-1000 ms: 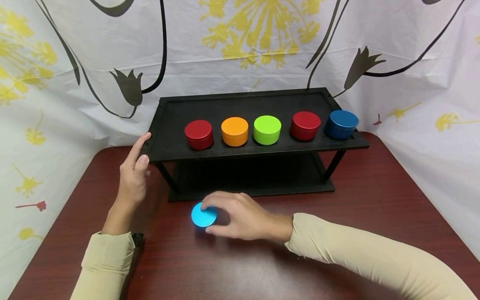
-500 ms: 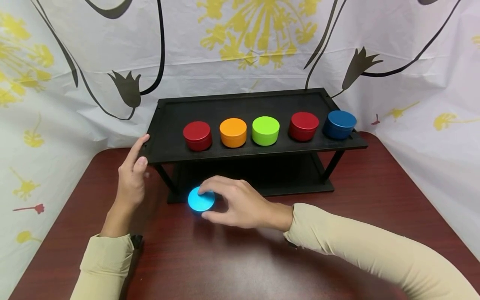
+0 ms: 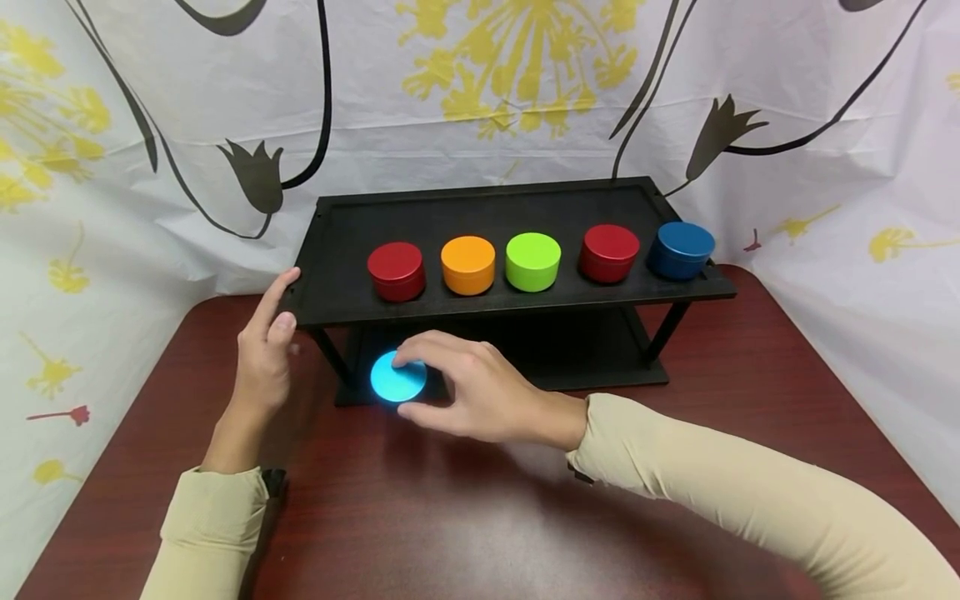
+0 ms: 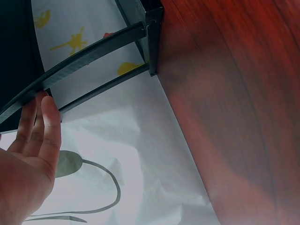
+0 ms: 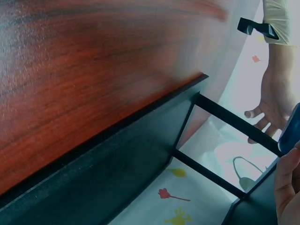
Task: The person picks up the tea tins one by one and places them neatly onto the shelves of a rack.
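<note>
My right hand (image 3: 491, 392) pinches a light blue round tin (image 3: 393, 381) between thumb and fingers, above the front left edge of the black two-tier shelf (image 3: 352, 221)'s lower level. In the right wrist view the tin (image 5: 291, 129) and my fingertips show only at the right edge. My left hand (image 3: 264, 358) touches the left end of the upper tier, its fingers fairly straight. The left wrist view has these fingers (image 4: 40, 124) against the shelf's edge.
Along the upper tier stand a red tin (image 3: 397, 271), an orange tin (image 3: 468, 265), a green tin (image 3: 532, 262), another red tin (image 3: 609, 253) and a dark blue tin (image 3: 681, 250). The shelf stands on a reddish-brown table (image 3: 480, 517). A patterned white curtain (image 3: 450, 150) hangs behind.
My right hand has carried the light blue tin forward from over the table to the lower tier's front edge. The left hand stays at the shelf's end.
</note>
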The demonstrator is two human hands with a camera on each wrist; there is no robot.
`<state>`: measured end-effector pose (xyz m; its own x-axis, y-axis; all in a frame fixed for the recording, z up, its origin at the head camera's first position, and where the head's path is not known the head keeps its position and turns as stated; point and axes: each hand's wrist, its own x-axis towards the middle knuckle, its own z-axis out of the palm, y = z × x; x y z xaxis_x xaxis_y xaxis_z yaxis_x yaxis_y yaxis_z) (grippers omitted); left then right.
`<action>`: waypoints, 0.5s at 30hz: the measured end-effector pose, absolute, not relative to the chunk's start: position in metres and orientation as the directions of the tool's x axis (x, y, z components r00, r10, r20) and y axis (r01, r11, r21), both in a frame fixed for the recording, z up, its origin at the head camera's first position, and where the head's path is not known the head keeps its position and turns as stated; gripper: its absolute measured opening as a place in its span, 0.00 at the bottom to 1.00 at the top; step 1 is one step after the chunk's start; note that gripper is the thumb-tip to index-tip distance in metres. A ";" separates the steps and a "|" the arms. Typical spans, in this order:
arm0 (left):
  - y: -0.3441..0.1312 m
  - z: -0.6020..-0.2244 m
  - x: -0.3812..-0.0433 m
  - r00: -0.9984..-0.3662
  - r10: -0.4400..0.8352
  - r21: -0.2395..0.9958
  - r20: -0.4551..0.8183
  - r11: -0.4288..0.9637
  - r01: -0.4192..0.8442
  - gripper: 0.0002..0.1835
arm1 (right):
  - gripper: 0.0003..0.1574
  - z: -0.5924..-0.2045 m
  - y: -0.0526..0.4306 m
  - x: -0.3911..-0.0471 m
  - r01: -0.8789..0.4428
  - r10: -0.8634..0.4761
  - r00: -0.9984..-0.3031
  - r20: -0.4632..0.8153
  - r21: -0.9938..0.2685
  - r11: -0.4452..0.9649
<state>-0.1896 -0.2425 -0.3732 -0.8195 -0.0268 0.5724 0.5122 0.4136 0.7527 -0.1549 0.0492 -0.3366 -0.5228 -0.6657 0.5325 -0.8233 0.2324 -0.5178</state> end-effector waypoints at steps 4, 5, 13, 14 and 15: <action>-0.242 -0.371 -0.188 -0.821 -0.026 0.754 0.570 0.413 0.510 0.27 | 0.26 -0.333 0.048 -0.157 -0.835 -0.651 -0.515 0.557 -0.496 0.237; -0.242 -0.371 -0.188 -0.823 -0.025 0.756 0.568 0.410 0.510 0.27 | 0.26 -0.332 0.048 -0.157 -0.837 -0.648 -0.515 0.561 -0.493 0.238; -0.241 -0.371 -0.189 -0.822 -0.022 0.759 0.569 0.399 0.515 0.27 | 0.26 -0.326 0.041 -0.158 -0.848 -0.627 -0.510 0.588 -0.468 0.250; -0.242 -0.371 -0.189 -0.821 -0.021 0.758 0.571 0.398 0.517 0.27 | 0.26 -0.326 0.041 -0.158 -0.850 -0.627 -0.508 0.591 -0.462 0.253; -0.242 -0.372 -0.189 -0.819 -0.019 0.756 0.573 0.399 0.520 0.27 | 0.26 -0.325 0.040 -0.158 -0.852 -0.627 -0.506 0.593 -0.456 0.256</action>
<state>-0.1893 -0.2420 -0.3716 -0.8191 -0.0192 0.5734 0.5196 0.3990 0.7555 -0.1577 0.0401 -0.3246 -0.5057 -0.6265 0.5931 -0.8522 0.2558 -0.4564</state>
